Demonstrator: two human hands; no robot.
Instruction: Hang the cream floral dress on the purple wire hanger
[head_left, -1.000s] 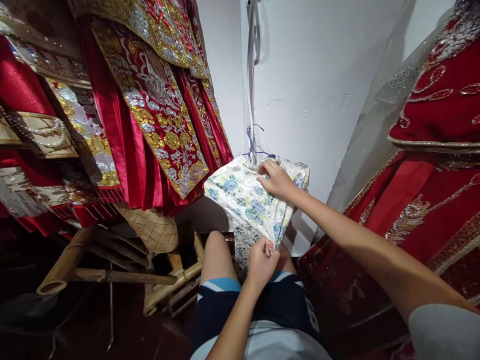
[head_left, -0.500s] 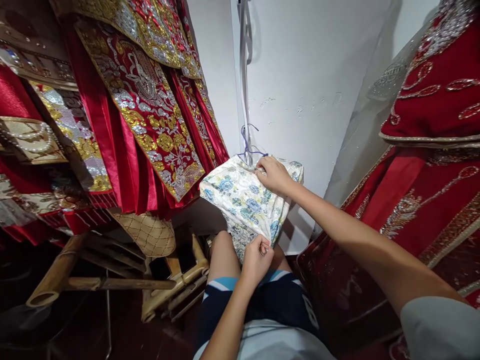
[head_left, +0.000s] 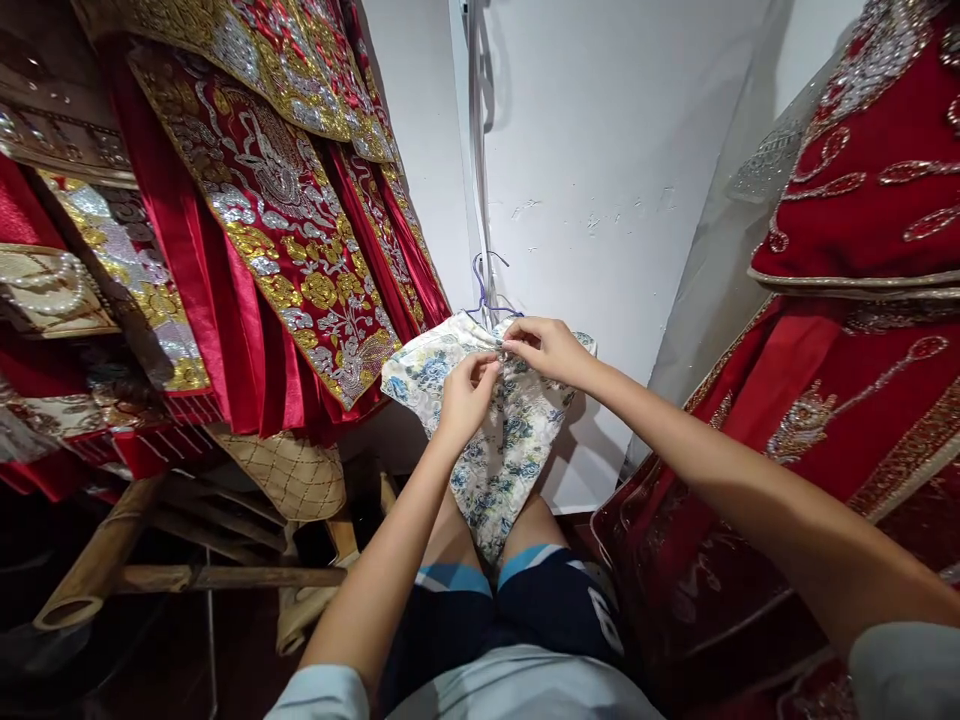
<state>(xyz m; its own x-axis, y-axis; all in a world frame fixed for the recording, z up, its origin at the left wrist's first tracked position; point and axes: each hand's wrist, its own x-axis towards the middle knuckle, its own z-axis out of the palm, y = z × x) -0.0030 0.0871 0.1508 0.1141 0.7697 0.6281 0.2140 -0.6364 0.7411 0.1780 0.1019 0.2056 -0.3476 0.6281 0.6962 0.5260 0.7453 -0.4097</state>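
Floral garment (head_left: 491, 450) hangs on purple hanger (head_left: 481, 290) by the white pole (head_left: 478, 150), in front of the white wall (head_left: 600, 130). Wall surface: pale, scuffed at mid-height. Floor (head_left: 262, 680) below is dark red.

Right hand (head_left: 546, 350): fingers pinching the neckline. Left hand (head_left: 471, 392): thumb and index nearly together at the front neckline; can't tell if cloth is between them.

Edges: garment's left shoulder is just beside the red-and-gold embroidered costume (head_left: 300, 250); contact unclear. Lower end tapers down between the thighs (head_left: 531, 525), over dark shorts (head_left: 517, 610).

Room: tight on the left, with bamboo chair (head_left: 232, 578) low down on that side. Open strip of wall on the right, up to the clear plastic cover (head_left: 694, 290) and red beaded dress (head_left: 862, 225). Bare wall above the hands too, right of the pole.
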